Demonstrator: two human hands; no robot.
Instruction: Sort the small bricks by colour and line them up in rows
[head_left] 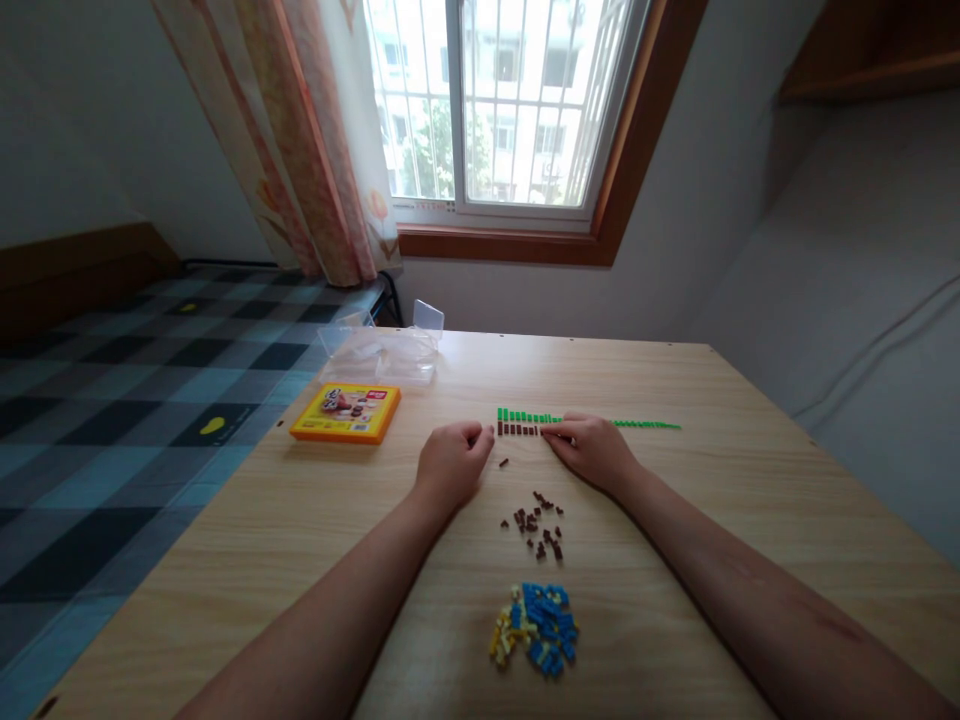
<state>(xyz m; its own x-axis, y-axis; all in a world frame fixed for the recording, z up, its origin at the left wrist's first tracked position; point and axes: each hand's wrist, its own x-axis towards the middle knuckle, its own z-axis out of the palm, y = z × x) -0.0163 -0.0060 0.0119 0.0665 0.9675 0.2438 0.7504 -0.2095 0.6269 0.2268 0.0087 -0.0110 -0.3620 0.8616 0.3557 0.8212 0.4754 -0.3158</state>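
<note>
Two straight rows of tiny toy bricks lie on the wooden table. The green row (525,416) runs far to the right, partly covered by my right hand; its pieces get smaller along it. Below it sits a shorter brown row (517,429). My left hand (454,460) is curled closed at the left end of the brown row, and its palm is hidden. At the other end, the fingertips of my right hand (596,450) are together on a small brown brick (543,433). One loose brown piece (504,462) lies just below the row.
A scattered group of brown bricks (529,521) lies between my forearms. Closer to me is a pile of blue bricks (551,620) and yellow bricks (504,640). An orange-yellow box (349,412) and a clear plastic container (390,355) stand at the back left.
</note>
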